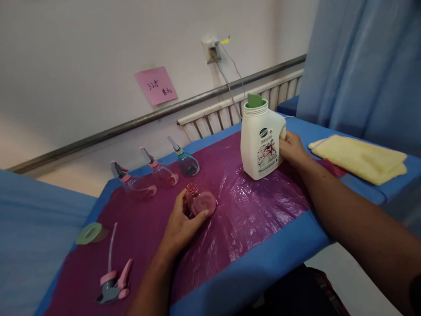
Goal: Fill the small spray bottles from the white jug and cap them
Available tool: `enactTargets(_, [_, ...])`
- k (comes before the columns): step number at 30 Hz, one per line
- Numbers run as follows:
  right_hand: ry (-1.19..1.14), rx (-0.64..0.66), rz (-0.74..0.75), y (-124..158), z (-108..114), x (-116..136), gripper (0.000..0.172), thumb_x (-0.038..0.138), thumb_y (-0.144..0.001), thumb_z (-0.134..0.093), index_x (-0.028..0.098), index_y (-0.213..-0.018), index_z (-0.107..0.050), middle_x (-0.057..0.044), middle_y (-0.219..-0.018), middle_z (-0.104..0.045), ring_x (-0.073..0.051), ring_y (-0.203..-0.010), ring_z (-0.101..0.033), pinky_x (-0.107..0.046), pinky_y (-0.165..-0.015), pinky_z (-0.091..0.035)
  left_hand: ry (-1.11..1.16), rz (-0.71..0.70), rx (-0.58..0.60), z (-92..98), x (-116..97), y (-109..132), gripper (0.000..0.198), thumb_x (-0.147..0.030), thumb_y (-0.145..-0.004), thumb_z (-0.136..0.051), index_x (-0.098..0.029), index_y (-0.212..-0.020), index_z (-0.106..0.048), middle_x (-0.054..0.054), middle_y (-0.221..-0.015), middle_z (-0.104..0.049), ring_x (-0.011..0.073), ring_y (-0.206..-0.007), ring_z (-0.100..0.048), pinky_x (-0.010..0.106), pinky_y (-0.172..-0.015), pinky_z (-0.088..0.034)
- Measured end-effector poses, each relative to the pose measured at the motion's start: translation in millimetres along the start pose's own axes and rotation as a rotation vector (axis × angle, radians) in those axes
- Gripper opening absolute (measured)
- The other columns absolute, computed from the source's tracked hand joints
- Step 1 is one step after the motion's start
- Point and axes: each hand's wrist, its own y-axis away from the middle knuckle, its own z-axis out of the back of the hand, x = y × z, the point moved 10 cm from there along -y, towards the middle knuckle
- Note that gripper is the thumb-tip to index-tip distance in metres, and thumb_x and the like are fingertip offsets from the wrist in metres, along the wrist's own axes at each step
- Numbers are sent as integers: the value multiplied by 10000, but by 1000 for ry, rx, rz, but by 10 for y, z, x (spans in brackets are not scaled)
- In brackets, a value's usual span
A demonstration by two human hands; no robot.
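My left hand (182, 221) is wrapped round a small clear pink spray bottle (204, 202) with its top off, its open neck facing up. To the right, my right hand (292, 149) grips the handle of a white detergent jug (258, 147). The jug is uncapped and upright, and a green piece (255, 101) sticks up out of its mouth. On the purple sheet at the lower left lies a pink and grey spray head (112, 285) with its tube. I cannot tell whether the jug's base touches the sheet.
Three spray bottles with heads stand at the back: one pink (140, 186), another pink (164, 174) and one teal (188, 163). A green ring (91, 233), perhaps a tape roll, lies at left. A folded yellow cloth (358, 158) rests at right. Behind is a wall rail (197, 94).
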Motion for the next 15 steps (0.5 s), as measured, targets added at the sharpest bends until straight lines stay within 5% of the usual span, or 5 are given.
enactTargets(4, [25, -18, -10, -3, 52, 127, 605, 784, -962, -609, 200, -1061, -731, -141, -1018, -808, -297, -921, -683, -540, -945, -594, 40, -8, -77, 79, -37, 14, 786, -420, -897, -884, -288, -1566, -494, 137, -1609, -671, 360, -1489, -680, 549, -1265, -554])
enactTargets(10, [62, -30, 149, 103, 214, 634, 399, 645, -1026, -661, 270, -1113, -768, -67, -984, -798, -283, -903, -698, -513, -932, -596, 59, -9, -134, 168, -289, 34, 762, -406, -857, -884, -281, -1525, -541, 149, -1578, -702, 375, -1482, -691, 550, -1231, -590])
enactTargets(15, [65, -57, 325, 199, 322, 978, 299, 481, -1039, -685, 344, -1279, -801, -47, -1225, -845, -318, -1108, -779, -552, -1028, -618, -51, -56, -121, 240, -359, 20, 866, -477, -800, -942, -262, -1549, -565, 165, -1614, -674, 410, -1526, -648, 618, -1325, -481])
